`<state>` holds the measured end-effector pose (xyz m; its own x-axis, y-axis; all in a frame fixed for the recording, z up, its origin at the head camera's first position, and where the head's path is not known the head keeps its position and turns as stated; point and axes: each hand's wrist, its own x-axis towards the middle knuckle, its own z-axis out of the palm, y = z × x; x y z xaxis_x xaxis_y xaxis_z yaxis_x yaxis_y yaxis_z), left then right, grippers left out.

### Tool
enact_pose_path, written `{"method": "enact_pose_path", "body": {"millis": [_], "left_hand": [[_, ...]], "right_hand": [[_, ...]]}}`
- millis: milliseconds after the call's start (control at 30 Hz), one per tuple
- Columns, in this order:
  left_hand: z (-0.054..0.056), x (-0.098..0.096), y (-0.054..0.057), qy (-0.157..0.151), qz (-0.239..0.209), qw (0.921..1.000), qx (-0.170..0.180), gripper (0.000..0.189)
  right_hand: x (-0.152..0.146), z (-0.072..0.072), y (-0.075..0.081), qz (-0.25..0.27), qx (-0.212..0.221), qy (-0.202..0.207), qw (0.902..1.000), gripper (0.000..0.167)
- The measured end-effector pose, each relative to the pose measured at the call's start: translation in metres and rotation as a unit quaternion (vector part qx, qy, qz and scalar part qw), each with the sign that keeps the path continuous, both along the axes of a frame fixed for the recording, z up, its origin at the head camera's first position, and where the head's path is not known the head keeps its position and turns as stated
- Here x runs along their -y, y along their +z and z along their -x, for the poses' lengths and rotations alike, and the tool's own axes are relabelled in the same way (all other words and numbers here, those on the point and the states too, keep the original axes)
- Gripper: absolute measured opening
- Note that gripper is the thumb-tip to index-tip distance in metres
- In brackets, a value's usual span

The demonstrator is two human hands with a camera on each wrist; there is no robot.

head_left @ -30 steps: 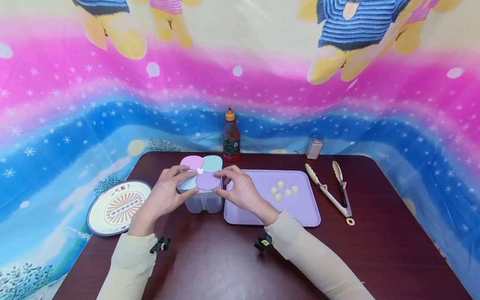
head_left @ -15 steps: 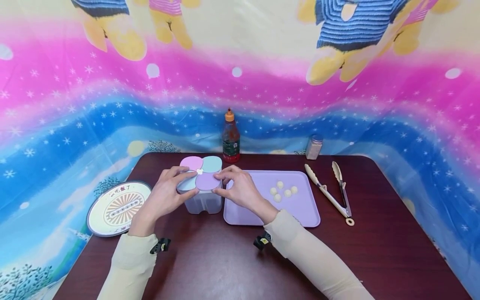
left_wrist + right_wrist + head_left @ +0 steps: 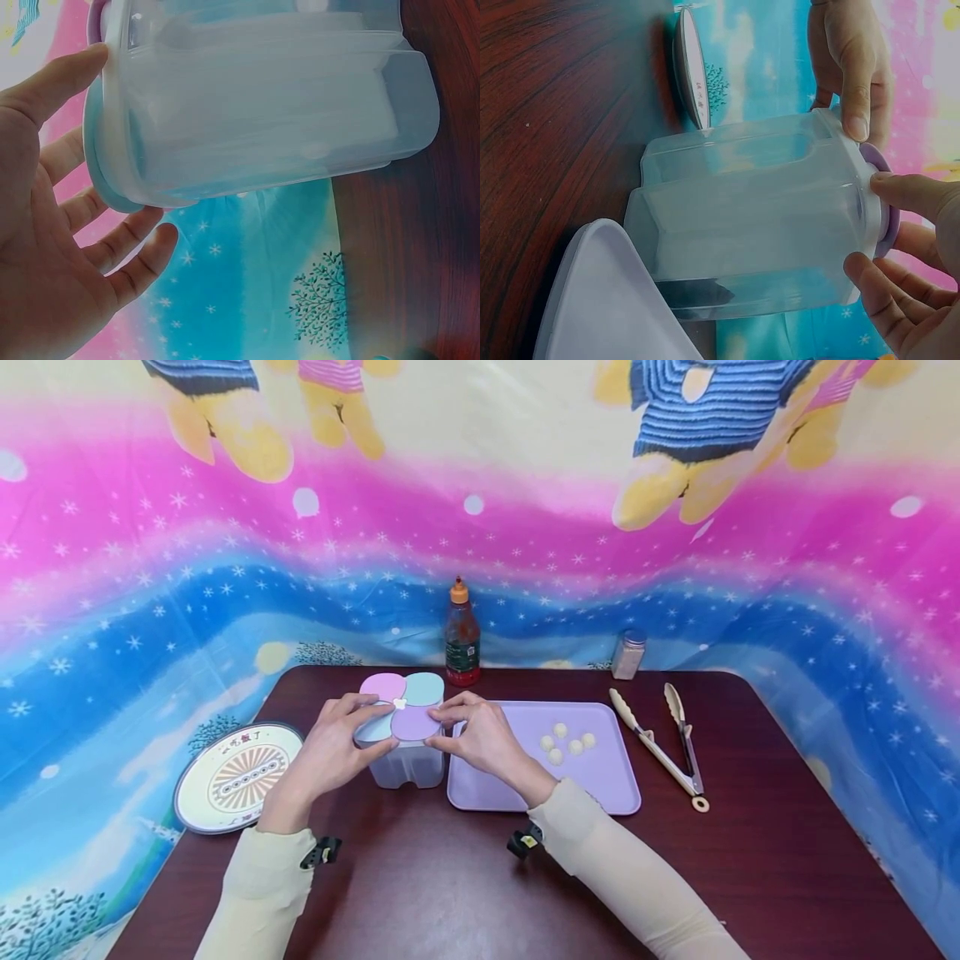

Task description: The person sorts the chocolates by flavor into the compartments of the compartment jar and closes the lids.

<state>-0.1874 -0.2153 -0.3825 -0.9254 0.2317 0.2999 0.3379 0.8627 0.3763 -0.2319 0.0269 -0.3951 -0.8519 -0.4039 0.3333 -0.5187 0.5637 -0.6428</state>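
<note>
A tall clear plastic storage container (image 3: 407, 768) stands upright on the table, left of the tray. Its lid (image 3: 415, 725) has pink, mint, pale blue and purple petals around a small white flower. My left hand (image 3: 330, 747) holds the lid's left side; thumb and fingertips sit at its rim in the left wrist view. From the right, my right hand (image 3: 487, 739) grips the purple petal's side, its thumb (image 3: 907, 191) and fingertips on the edge. Through the cloudy walls of the container (image 3: 750, 225), its inside shows only faintly.
A lilac tray (image 3: 510, 797) carries several small pale balls (image 3: 576, 745). Tongs (image 3: 675, 760) lie spread to its right. Behind stand a sauce bottle (image 3: 462, 643) and a shaker jar (image 3: 628, 656). An oval plate (image 3: 217, 785) sits at the table's left edge.
</note>
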Motion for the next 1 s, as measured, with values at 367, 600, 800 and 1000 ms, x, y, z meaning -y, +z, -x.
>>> {"method": "enact_pose_path", "body": {"millis": [367, 600, 800, 1000], "left_hand": [[0.0009, 0.0000, 0.0016, -0.004, 0.003, 1.0000, 0.005, 0.056], [0.0009, 0.0013, 0.0004, -0.008, 0.000, 0.9999, -0.008, 0.055], [0.0010, 0.0015, 0.0001, -0.009, 0.001, 0.9999, -0.010, 0.055], [0.0012, 0.0011, 0.0011, -0.007, 0.003, 1.0000, -0.002, 0.056]], "right_hand": [[0.0003, 0.0001, 0.0003, 0.016, 0.014, 0.002, 0.9998, 0.043], [0.0005, 0.0000, 0.0008, 0.030, 0.029, 0.005, 0.9991, 0.042], [0.0003, 0.0007, 0.0010, 0.028, 0.020, 0.004, 0.9994, 0.040], [0.0001, 0.0007, 0.0009, 0.041, 0.028, 0.012, 0.9987, 0.040]]}}
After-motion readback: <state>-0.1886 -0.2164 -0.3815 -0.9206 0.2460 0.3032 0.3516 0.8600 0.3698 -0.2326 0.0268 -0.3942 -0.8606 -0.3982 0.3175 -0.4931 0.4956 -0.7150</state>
